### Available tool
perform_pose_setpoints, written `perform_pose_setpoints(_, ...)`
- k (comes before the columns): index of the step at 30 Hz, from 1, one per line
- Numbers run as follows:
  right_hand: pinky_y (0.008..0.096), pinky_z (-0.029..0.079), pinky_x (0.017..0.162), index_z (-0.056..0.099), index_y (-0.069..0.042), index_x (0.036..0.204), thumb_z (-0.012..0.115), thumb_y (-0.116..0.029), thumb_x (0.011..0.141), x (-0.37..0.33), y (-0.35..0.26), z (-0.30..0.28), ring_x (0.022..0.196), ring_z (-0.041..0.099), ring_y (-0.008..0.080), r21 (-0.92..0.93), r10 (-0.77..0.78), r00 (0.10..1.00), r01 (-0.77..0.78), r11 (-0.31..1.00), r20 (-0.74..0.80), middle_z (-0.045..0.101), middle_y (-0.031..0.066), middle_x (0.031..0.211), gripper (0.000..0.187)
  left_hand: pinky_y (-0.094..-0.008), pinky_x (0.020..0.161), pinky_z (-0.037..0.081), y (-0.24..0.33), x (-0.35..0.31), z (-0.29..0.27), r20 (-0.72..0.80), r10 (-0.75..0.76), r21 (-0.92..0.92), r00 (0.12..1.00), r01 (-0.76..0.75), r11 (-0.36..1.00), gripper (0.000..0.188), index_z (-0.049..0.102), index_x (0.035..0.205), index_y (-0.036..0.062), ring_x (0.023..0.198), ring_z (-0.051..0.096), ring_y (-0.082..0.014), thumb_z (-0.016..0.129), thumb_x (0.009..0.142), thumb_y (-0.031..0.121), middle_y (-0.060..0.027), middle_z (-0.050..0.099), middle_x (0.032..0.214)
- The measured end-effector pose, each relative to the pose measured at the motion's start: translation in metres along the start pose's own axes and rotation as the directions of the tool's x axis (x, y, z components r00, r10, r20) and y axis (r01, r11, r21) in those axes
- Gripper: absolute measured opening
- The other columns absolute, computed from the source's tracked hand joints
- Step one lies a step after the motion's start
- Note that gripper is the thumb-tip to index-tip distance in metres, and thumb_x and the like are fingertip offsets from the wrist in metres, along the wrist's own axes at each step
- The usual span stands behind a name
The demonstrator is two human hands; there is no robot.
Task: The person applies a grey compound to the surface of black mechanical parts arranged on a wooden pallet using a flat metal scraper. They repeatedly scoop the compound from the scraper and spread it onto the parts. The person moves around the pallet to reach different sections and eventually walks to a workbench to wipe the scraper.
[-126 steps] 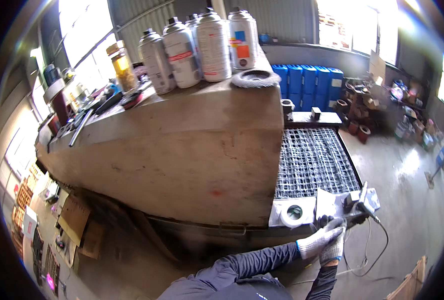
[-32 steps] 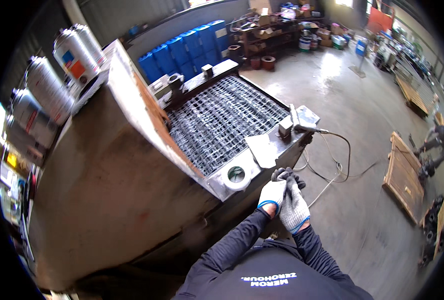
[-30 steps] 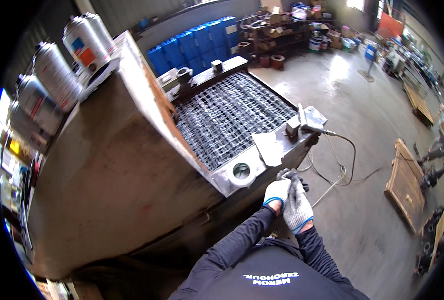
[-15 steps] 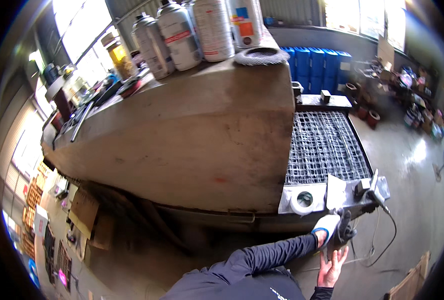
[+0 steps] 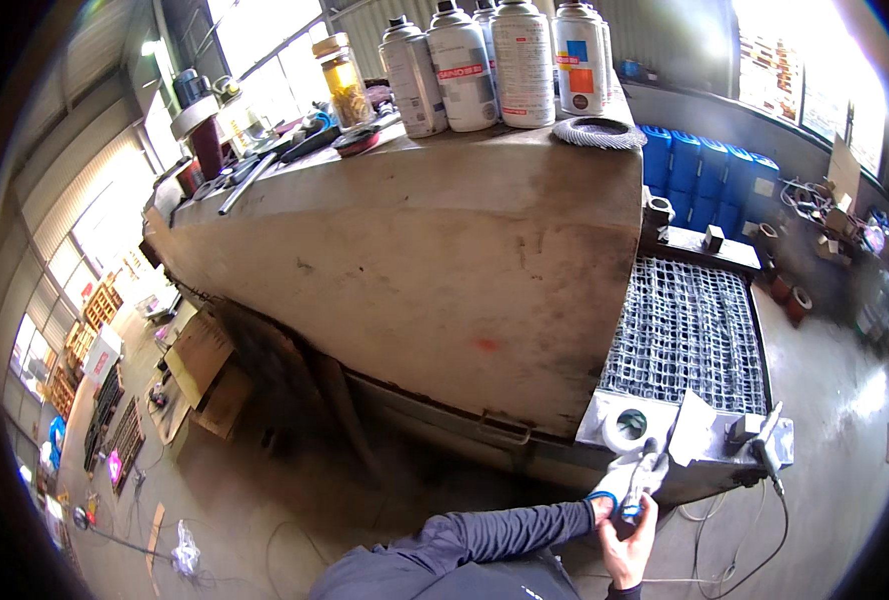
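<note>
My left hand (image 5: 613, 482) wears a white work glove with a blue cuff. It grips a second, grey-and-white work glove (image 5: 647, 472), whose blue-edged opening points toward me. My bare right hand (image 5: 630, 548) is just below, its fingers at that opening and its thumb on the left. The fingertips are partly hidden by the glove. Just beyond the hands, a white tape roll (image 5: 608, 432) and a folded white sheet (image 5: 693, 428) rest on a metal ledge (image 5: 590, 425). A corded white hand tool (image 5: 767, 440) lies at the ledge's right end.
A large brown metal housing (image 5: 395, 290) stands ahead, with spray cans (image 5: 523, 70) and a ring-shaped brush (image 5: 599, 132) on top. A wire-mesh panel (image 5: 690, 335) lies to its right, near blue drums (image 5: 705, 175). Cardboard (image 5: 200, 350) and cables (image 5: 730, 575) are on the floor.
Both hands have moved left and closer together, and the loose glove now has its cuff at my right fingers. My right fingers were spread before. The view has shifted, so the housing sits farther right.
</note>
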State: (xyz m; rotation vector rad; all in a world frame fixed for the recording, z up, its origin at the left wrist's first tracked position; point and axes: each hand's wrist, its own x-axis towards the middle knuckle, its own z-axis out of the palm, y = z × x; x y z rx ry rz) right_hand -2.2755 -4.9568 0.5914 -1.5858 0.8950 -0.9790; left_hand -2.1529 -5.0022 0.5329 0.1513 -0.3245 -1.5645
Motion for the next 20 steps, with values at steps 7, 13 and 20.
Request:
perform_pose_setpoints(7, 0.0325, 0.052, 0.079, 0.057, -0.001, 0.114, 0.092, -0.015, 0.063, 0.006, 0.006, 0.010, 0.085, 0.061, 0.0159, -0.042, 0.076, 0.970, -0.068, 0.997, 0.229, 0.064, 0.0081, 0.093, 0.064, -0.0254, 0.076, 0.054, 0.011, -0.044, -0.021, -0.446, 0.007, 0.145, 0.895, 0.064, 0.987, 0.028, 0.062, 0.127, 0.0105, 0.091, 0.064, -0.0084, 0.050, 0.105, 0.023, 0.0010, 0.068, 0.107)
perform_pose_setpoints(13, 0.0382, 0.051, 0.082, 0.055, 0.000, 0.108, 0.075, -0.005, 0.061, -0.005, 0.012, 0.040, 0.084, 0.062, 0.0300, -0.219, -0.077, 0.996, 0.083, 0.972, 0.035, 0.062, 0.0152, 0.091, 0.051, -0.0259, 0.080, 0.052, 0.023, -0.068, 0.007, -0.564, 0.114, 0.511, 0.818, 0.237, 0.826, 0.025, 0.068, 0.117, 0.0069, 0.090, 0.062, -0.0085, 0.056, 0.102, 0.024, -0.0005, 0.069, 0.104)
perform_pose_setpoints(20, 0.0369, 0.047, 0.079, 0.055, -0.001, 0.101, 0.070, -0.014, 0.079, -0.010, 0.052, 0.045, 0.082, 0.056, 0.0249, -0.237, -0.129, 0.954, 0.063, 0.969, -0.271, 0.055, 0.0107, 0.087, 0.030, -0.0304, 0.101, 0.045, 0.036, -0.089, 0.072, -0.456, 0.045, 0.646, 0.889, 0.296, 0.704, 0.029, 0.059, 0.128, 0.0089, 0.112, 0.058, -0.0129, 0.049, 0.107, 0.027, -0.0036, 0.063, 0.122)
